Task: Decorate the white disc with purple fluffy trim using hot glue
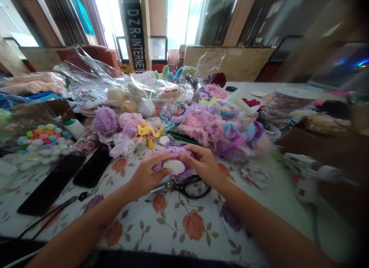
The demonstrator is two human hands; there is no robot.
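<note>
The left hand and right hand pinch a white disc, edged with ruffled lilac fabric, between their fingers, just above black-handled scissors on the flower-patterned tabletop; a white glue gun is well to the right.

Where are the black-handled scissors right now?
In the head view, the black-handled scissors lie near the middle on the white floral tablecloth, just below the round white disc between the left hand and right hand.

2 flat black rectangular slabs, 2 small white round discs, 1 pair of black-handled scissors, 1 white plastic glue gun.
</note>
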